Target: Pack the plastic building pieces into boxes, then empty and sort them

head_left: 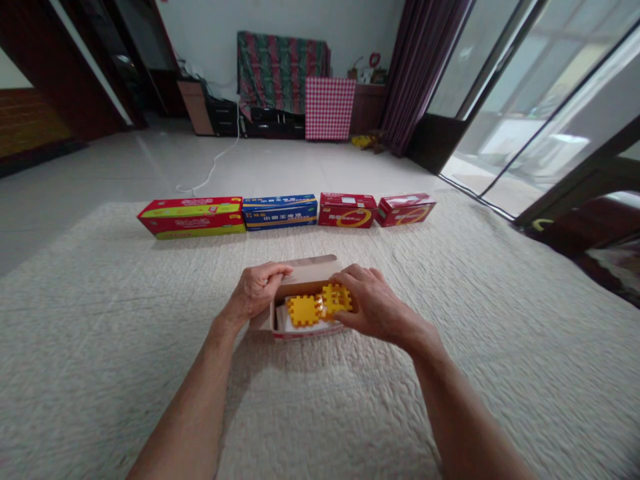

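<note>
An open cardboard box (299, 335) lies in front of me with its lid flap (315, 269) raised at the back. My left hand (254, 291) is closed on the flap's left end, by the box's back left corner. Inside the box are yellow toothed plastic pieces that look like interlocking toy blocks. A solid square block (303, 311) lies toward the left, on something white. Right of it, my right hand (374, 303) grips another yellow block (335, 299) with openings in it, thumb in front and fingers behind. The box's right end is hidden by this hand.
Beyond the open box stands a row of closed boxes: a red and green box (197, 219), a blue box (280, 212), a red box (347, 210) and a smaller red box (406, 209). All rest on a cream quilted cover (120, 320). A white cable (213, 168) crosses the tiled floor.
</note>
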`<state>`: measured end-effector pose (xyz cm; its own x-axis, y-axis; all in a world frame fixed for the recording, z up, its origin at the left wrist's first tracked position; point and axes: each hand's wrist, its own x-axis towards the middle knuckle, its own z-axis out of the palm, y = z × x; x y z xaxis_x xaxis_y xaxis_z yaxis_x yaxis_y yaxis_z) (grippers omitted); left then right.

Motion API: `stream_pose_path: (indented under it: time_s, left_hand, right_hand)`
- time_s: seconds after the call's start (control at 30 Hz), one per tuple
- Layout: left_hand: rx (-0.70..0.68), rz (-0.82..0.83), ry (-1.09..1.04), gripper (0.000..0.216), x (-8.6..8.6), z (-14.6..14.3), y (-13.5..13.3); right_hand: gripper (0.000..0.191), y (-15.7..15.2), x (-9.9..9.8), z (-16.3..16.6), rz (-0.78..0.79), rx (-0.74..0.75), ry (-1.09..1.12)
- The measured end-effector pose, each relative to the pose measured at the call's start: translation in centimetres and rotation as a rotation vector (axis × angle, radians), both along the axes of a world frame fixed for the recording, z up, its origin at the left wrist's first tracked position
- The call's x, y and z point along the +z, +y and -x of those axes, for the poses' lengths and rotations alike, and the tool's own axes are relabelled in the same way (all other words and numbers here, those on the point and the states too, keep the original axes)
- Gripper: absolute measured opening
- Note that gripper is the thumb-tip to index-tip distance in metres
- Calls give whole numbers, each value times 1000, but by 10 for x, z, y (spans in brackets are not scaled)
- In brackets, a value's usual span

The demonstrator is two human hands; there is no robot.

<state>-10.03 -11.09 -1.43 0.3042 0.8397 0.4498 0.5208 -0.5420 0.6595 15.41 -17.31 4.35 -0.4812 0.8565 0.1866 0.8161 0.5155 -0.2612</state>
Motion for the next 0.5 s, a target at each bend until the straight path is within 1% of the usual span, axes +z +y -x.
stream_pose_path:
  time_s: [0.1,0.17,0.23,0.3,0.37,0.43,0.5]
  left_hand:
    - [0,2,7,29,-1,0,1]
    - [-1,2,10,29,-1,1,0]
    - [0,2,16,28,0,1,0]
    - [3,4,23,28,0,1,0]
    - [5,6,20,28,1,1,-1]
    - [1,7,8,28,1,1,-1]
    - [-6,3,-7,27,2,0,-1]
  right_hand:
    - [41,0,2,-1,-31,-1,24]
    - [38,1,5,-8,-51,-17,56]
    - [35,2,9,-22,-67,-52,101]
    - [33,5,10,-45,-75,-103,135]
    - [35,7,6,-72,-54,-165,120]
    - [41,8,-3,-93,26,-220,50]
    - [49,10,-17,-104,132,-242,-5]
